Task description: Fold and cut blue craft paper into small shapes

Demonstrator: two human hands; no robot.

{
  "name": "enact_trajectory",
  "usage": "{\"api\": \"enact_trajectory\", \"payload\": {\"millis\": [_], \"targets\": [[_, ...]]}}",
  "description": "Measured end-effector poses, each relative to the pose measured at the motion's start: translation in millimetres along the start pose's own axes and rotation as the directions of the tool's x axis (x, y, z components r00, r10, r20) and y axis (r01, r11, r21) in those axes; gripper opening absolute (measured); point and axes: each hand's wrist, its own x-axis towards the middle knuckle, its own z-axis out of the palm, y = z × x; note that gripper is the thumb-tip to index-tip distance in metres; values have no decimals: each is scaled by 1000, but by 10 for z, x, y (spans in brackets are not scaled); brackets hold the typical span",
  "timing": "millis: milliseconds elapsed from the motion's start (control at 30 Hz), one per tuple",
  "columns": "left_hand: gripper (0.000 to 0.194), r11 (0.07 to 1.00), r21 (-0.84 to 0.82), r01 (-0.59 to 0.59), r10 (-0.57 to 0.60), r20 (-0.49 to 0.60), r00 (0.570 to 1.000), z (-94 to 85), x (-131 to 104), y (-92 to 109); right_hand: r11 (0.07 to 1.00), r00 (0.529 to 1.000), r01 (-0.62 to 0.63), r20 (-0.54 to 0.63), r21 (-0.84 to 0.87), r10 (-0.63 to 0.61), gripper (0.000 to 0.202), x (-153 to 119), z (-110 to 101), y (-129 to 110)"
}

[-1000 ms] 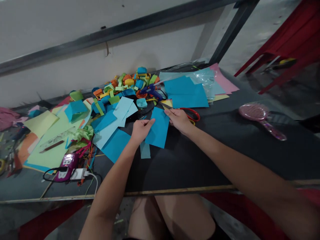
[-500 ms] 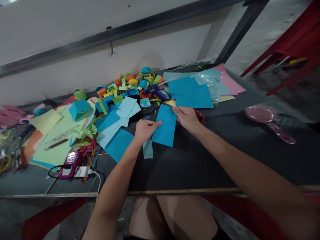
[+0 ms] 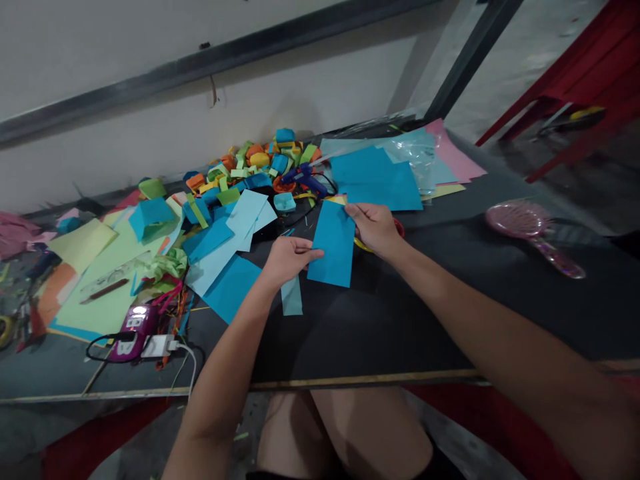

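A rectangular piece of blue paper (image 3: 332,245) is held up above the dark table between my two hands. My left hand (image 3: 293,259) pinches its left edge, with thumb and fingers together. At its upper right corner, my right hand (image 3: 374,228) grips it between thumb and fingers. Partly behind my right hand are scissors with red and yellow handles (image 3: 399,227). A narrow pale blue strip (image 3: 292,296) lies on the table just below my left hand. Pale blue sheets (image 3: 245,217) and a blue sheet (image 3: 233,288) lie to the left.
Small folded paper pieces (image 3: 250,167) are heaped at the back, beside a blue glue gun (image 3: 306,179). More blue sheets (image 3: 380,180) lie at back right, a pink hairbrush (image 3: 525,223) at right. A purple device (image 3: 133,333) with cables sits front left.
The blue paper has turned slightly more upright in my hands, both still gripping it. The view has shifted a little, and more of the scissors' yellow handle shows.
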Motion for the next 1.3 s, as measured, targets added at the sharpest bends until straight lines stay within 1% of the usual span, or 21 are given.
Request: {"api": "enact_trajectory", "payload": {"millis": [100,167,200,300,333,433,567,600,700,767,833,900,967,1033,1100,1133,1200,1233,1267,1300], "targets": [[32,1000,21,18,-16,-82,997,-18,-14,18,1000,1000,22,-1,7,-22,57,-10,-9,-47],[28,999,-34,23,-27,-116,993,-19,-16,24,999,999,39,-20,-20,-39,59,-13,-21,-83],[26,997,-78,29,-37,-103,994,-17,-13,22,998,998,47,-38,-38,-48,61,-11,-29,-99],[22,981,-182,64,-62,16,998,-14,8,2,994,995,54,-76,-94,-61,65,9,-61,-139],[22,976,-201,79,-71,49,996,-17,16,-8,992,995,55,-79,-112,-64,65,17,-72,-150],[21,969,-212,124,-106,97,990,-40,34,-27,989,996,59,-63,-137,-68,66,36,-95,-175],[20,971,-126,204,-172,225,959,-77,32,-12,988,994,67,-74,-136,-77,66,45,-103,-184],[20,972,-99,211,-184,232,955,-83,29,-2,989,994,65,-73,-135,-75,65,44,-102,-183],[18,977,-11,212,-206,203,957,-105,15,35,987,996,63,-60,-145,-72,65,37,-96,-188],[20,977,67,203,-212,198,957,-123,3,62,986,996,57,-52,-155,-66,66,36,-93,-195],[27,976,144,164,-191,200,961,-135,-6,87,986,999,34,-35,-162,-40,66,40,-93,-199],[41,973,204,112,-152,195,969,-128,-7,102,987,1000,-8,-15,-162,6,67,45,-92,-197],[56,966,252,49,-92,163,982,-96,4,99,989,999,-49,9,-143,50,66,42,-81,-191],[63,962,272,-24,-15,140,990,-50,18,76,993,995,-85,54,-83,89,65,29,-59,-188],[64,969,236,-74,29,186,982,-3,28,42,992,987,-126,100,-13,127,64,10,-33,-190],[63,976,205,-75,27,228,973,18,31,25,988,983,-150,105,18,147,63,0,-21,-194],[59,992,126,-18,-19,288,957,50,34,1,977,978,-197,86,84,190,62,-20,3,-209],[56,997,68,24,-42,282,959,62,36,-6,968,975,-217,87,128,207,61,-32,17,-221],[53,998,-8,60,-56,240,969,69,41,-9,956,971,-233,105,178,217,58,-48,34,-234],[50,992,-98,80,-62,171,983,72,47,-9,943,965,-248,148,224,219,56,-69,57,-250]]}}
